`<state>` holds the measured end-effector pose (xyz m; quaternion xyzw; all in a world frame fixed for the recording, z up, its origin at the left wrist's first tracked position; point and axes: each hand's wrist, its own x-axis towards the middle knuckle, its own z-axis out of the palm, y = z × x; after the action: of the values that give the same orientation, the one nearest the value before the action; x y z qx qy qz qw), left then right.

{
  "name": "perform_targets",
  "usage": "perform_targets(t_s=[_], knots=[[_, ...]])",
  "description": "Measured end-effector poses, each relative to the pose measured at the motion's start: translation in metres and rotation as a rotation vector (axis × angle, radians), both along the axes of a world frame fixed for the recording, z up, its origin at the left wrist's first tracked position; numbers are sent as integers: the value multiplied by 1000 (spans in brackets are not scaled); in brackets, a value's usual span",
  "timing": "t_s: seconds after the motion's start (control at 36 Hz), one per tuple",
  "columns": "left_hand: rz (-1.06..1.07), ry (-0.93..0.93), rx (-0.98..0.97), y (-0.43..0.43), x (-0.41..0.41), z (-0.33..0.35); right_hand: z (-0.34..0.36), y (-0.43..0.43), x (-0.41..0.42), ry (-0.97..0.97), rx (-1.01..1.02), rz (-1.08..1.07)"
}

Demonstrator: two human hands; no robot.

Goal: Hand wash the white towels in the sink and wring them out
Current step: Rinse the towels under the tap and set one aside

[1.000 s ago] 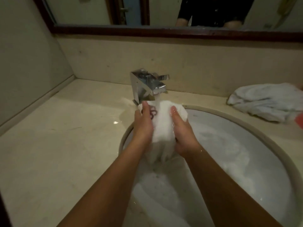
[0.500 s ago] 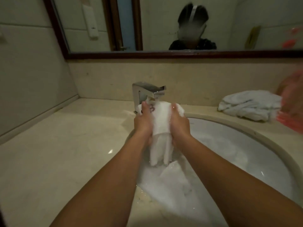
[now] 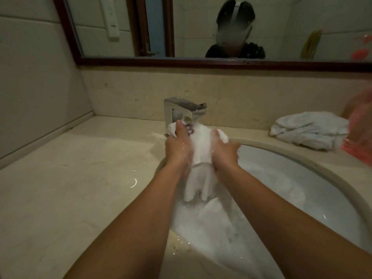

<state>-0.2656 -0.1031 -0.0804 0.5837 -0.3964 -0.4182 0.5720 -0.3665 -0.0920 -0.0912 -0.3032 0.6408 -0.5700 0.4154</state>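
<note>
table (image 3: pixel 70 188): beige stone | sink (image 3: pixel 314 164) is set into it, lower right | faucet (image 3: pixel 181 109) is mounted mid-frame | crumpled white towel (image 3: pixel 310 129) is laid at right

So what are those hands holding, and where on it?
The left hand and right hand grip a white towel by its upper part.

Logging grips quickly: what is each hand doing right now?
Left hand: grips the white towel under the faucet.
Right hand: grips the same white towel from the other side.
</note>
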Motion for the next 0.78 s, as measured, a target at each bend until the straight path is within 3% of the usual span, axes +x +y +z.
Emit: perform_targets(t_s=[0.11, 0.19, 0.28, 0.39, 0.5, 0.53, 0.64, 0.78], knots=[[2, -42, -40, 5, 5, -1, 9, 12, -14, 319, -110, 17], [-34, -10, -2, 9, 6, 1, 18, 24, -10, 286, -145, 271], [-157, 118, 54, 16, 2, 6, 17, 27, -3, 93, -159, 424], [-291, 247, 102, 22, -3, 10, 6, 25, -20, -434, -99, 564], [-205, 297, 0, 19, -5, 15, -2, 17, -30, -631, -123, 516], [-151, 250, -47, 17, -5, 14, -2, 16, -30, -624, -141, 450], [-25, -251, -153, 11, -6, -3, -3, 8, -30, -612, -166, 248], [6, -343, 60, 3, -7, -6, -4, 5, -32, -654, -194, 198]])
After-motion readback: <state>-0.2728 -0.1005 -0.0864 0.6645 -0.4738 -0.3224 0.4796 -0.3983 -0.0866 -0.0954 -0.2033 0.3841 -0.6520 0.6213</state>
